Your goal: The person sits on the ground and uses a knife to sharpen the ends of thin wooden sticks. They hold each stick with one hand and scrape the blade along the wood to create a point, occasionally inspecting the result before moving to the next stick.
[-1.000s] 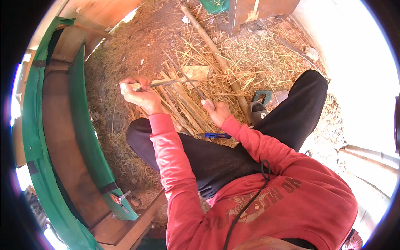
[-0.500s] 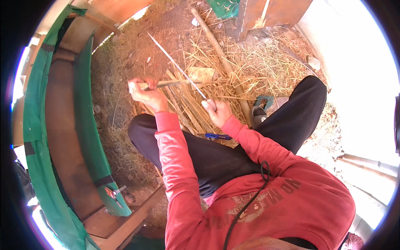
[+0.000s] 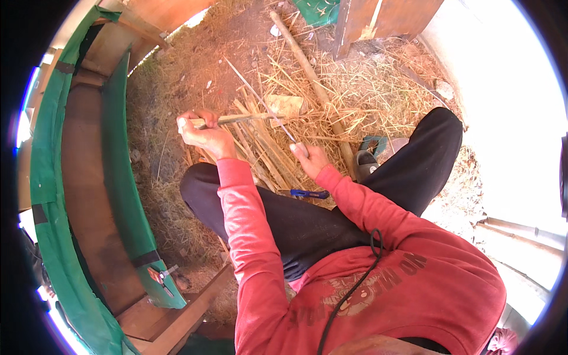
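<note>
My left hand (image 3: 205,135) is closed round one end of a split wooden strip (image 3: 248,118), which points to the right. My right hand (image 3: 311,160) grips the near end of a long, thin, pale blade (image 3: 251,89), its handle hidden in the fingers. The blade slants away to the far left and crosses the strip near the strip's right end; whether it cuts into the wood I cannot tell. Below the hands lies a loose pile of similar split strips (image 3: 269,155). A blue-handled cutter (image 3: 309,193) rests beside my thigh, near the pile's lower end.
A long round pole (image 3: 313,74) lies across the straw-strewn ground (image 3: 378,97) beyond my hands. A flat yellowish piece (image 3: 285,105) sits by the strips. On the left stands a wooden frame with green sheeting (image 3: 121,171). A wooden board (image 3: 387,21) is at the back, a white wall (image 3: 503,89) right.
The blade's far tip has swung right and a little nearer, and my right hand has shifted slightly right. My left hand with the wooden strip has moved a little to the left.
</note>
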`<state>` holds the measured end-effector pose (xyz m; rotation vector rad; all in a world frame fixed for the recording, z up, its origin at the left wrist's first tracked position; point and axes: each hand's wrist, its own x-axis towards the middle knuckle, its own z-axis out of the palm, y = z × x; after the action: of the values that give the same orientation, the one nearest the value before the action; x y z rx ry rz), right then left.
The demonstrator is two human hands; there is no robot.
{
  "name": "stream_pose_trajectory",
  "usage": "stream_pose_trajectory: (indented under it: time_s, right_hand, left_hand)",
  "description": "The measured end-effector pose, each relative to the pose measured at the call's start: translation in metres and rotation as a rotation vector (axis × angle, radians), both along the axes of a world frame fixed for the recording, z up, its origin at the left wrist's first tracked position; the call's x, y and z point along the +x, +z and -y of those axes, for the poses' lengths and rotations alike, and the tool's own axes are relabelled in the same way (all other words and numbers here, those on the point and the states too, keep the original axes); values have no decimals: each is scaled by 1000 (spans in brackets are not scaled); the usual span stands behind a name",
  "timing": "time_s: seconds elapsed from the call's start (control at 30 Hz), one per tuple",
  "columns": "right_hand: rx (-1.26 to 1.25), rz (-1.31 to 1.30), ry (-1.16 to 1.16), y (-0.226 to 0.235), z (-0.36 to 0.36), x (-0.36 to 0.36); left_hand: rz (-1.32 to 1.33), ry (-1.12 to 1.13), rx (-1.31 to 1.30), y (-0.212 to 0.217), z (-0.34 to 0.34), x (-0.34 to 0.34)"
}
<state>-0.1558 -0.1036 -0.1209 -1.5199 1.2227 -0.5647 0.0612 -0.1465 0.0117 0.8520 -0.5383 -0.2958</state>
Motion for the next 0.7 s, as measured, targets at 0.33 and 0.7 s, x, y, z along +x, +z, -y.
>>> stream_pose_trajectory:
  time_s: [0.33, 0.7]
  right_hand:
    - [230, -453, -20, -82, 8, -12]
    - [-40, -326, -29, -110, -8, -14]
  left_hand:
    - [21, 38, 22, 4, 5, -3]
    - [6, 34, 24, 4, 3, -1]
